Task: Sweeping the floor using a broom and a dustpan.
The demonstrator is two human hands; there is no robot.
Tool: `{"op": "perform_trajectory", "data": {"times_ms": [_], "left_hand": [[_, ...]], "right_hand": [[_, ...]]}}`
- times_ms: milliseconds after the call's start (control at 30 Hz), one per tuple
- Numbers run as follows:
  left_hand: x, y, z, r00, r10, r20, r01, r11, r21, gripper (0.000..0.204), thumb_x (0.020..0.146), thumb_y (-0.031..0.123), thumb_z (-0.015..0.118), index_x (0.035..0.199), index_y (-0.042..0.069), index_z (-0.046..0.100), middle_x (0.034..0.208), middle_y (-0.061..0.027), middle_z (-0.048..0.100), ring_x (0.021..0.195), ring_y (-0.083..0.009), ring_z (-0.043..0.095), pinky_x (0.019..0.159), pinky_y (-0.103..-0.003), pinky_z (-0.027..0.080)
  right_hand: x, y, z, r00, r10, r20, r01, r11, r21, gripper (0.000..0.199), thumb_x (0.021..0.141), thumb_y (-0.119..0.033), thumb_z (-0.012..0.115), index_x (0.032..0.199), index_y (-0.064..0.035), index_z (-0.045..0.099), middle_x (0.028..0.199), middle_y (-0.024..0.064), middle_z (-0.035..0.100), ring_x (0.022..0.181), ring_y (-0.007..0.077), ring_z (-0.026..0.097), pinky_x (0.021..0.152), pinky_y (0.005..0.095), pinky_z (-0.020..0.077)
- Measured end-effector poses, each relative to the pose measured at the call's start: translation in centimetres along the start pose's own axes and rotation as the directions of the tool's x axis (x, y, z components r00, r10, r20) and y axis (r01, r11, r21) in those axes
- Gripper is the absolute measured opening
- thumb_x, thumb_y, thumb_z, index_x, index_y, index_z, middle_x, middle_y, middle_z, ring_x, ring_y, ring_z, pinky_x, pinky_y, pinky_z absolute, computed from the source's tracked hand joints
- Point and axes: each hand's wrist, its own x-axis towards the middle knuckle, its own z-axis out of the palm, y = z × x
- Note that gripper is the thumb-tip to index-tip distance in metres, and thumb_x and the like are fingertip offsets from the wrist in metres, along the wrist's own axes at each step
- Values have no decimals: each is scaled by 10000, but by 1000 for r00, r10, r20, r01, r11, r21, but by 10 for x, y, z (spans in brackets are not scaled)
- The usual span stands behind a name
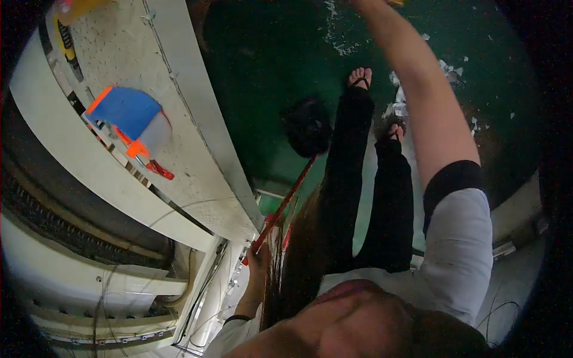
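My left hand (pixel 258 273) is low in the view, left of my legs, its fingers wrapped round a long red handle (pixel 286 203). The handle slants away over the floor to a dark, blurred black head (pixel 305 127); whether that is a broom or a dustpan I cannot tell. My right arm (pixel 427 89) stretches far forward, and its hand lies beyond the upper edge. A bit of something yellow (pixel 395 2) shows near that wrist. White scraps (pixel 399 104) are scattered over the green floor beside my feet.
A cream-coloured machine (pixel 89 167) with a flat ledge (pixel 197 197) runs along my left. On it lie a blue and orange object (pixel 126 110), a small red-handled tool (pixel 160 169) and a yellow and black tool (pixel 67 45). My sandalled feet (pixel 360 77) stand on the green floor (pixel 262 59).
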Motion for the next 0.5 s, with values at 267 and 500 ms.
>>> {"op": "perform_trajectory", "data": {"times_ms": [267,500], "left_hand": [[19,-36,-43,889,-77,452,360,729,-582,224,852,328,467,880,114,524,738,-47,519,676,-165,502,615,-285,421],[-20,1,1,980,-136,147,191,848,-495,223,854,338,460,881,129,533,719,-34,556,663,-151,519,563,-265,408]], "right_hand": [[-53,69,-18,981,125,-148,-113,990,87,262,826,-272,483,950,-74,602,934,119,614,898,267,590,740,375,475],[-206,214,30,947,317,-56,-295,925,238,469,801,-497,476,1075,-126,557,962,164,602,876,329,577,744,408,450]]}}
